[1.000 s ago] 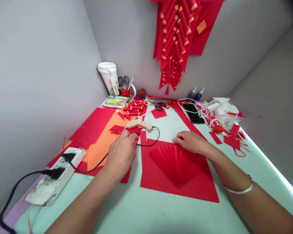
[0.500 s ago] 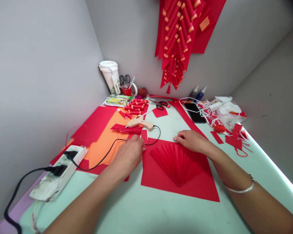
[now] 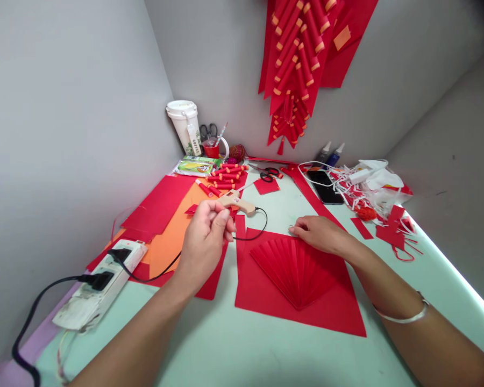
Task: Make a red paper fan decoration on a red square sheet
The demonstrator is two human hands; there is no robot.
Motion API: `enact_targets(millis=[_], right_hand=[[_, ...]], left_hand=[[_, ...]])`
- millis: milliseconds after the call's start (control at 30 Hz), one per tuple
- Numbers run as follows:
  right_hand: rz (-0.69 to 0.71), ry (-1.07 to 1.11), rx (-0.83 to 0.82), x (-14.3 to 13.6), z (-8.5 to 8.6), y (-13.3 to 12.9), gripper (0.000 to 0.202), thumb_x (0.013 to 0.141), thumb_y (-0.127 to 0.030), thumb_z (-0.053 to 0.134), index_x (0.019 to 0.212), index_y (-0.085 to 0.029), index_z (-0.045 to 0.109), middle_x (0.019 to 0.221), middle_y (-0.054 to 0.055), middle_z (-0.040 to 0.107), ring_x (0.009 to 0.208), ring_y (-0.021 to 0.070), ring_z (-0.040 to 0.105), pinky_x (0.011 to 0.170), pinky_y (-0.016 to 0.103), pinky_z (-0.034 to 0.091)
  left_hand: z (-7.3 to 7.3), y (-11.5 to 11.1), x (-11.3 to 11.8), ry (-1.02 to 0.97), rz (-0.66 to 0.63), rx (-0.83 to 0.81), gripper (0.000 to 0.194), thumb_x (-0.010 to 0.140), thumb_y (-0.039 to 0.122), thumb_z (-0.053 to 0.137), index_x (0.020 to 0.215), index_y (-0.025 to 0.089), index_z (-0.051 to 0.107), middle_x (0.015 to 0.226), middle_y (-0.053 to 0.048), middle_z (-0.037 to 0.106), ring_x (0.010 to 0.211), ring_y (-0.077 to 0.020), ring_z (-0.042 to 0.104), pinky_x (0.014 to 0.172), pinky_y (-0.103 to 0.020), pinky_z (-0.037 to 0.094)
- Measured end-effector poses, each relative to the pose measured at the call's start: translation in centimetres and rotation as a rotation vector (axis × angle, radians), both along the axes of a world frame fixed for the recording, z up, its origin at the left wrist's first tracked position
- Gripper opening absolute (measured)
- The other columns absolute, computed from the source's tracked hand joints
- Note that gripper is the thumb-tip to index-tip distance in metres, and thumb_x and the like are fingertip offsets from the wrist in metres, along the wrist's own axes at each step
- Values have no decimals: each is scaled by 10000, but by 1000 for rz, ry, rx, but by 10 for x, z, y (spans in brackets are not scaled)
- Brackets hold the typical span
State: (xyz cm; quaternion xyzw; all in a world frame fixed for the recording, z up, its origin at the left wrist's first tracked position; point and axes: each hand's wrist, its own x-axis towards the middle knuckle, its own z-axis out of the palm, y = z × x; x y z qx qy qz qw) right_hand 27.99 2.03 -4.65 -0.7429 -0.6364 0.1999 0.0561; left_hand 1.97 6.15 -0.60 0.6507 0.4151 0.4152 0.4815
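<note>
A folded red paper fan (image 3: 288,269) lies pleated on a red paper sheet (image 3: 266,309), its point towards me. My right hand (image 3: 320,234) rests along the top edge of this sheet, over the fan's upper right part. Its fingers are curled together, and what they hold, if anything, is too small to name. Raised off the table, my left hand (image 3: 207,239) has its thumb against its bent fingers; anything between them is hidden. Behind it lies a cream glue gun (image 3: 244,205), partly covered by the hand, with its black cable running behind my wrist.
A power strip (image 3: 102,290) with two plugs sits at left. Further back are red paper rolls (image 3: 226,180), scissors (image 3: 268,174), a white cup (image 3: 185,126), a phone (image 3: 325,187) and tangled white strings (image 3: 347,188). Firecracker-like decorations (image 3: 292,59) hang on the wall.
My left hand has risen from beside the sheet's left edge and turned, now covering part of the glue gun. My right hand stays at the sheet's top edge; the view has shifted slightly.
</note>
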Motion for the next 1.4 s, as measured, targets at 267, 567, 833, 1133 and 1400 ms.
enact_targets(millis=[267,567,833,1133,1400], right_hand=[[139,305,272,-27,22,-15,187,886,-293,550,1042,-231,631,1020,31,666,824,162,599,752,279,451],[430,989,-9,-70,59,-48,258,893,-104,510,1053,-261,638,954,-18,681,921,135,631,848,271,487],[196,1135,-133,-45,57,-45,140,890,-335,638,918,-207,688,772,-9,645,713,108,588,704,239,485],[-19,1083,235,-32,55,-41,153,873,-374,667,906,-225,678,699,-16,617,619,104,554,626,234,470],[-58,1100,338,-26,57,-43,128,868,-365,670,902,-242,680,676,-23,585,588,105,520,557,231,437]], left_hand=[[5,-22,5,335,-424,118,88,950,260,442,873,229,469,674,49,610,577,-113,525,574,-238,381],[4,-40,1,-58,-640,48,112,957,280,458,863,222,479,709,14,606,606,-115,554,589,-244,441],[4,-30,-2,-284,-379,3,56,936,228,547,882,225,533,737,35,671,614,-81,616,580,-197,476],[10,-28,-2,-348,-31,300,115,824,132,678,837,231,621,776,25,745,726,-139,715,654,-251,571],[19,-9,-11,-473,455,508,95,869,210,633,896,300,637,726,75,661,692,-117,647,671,-306,530]])
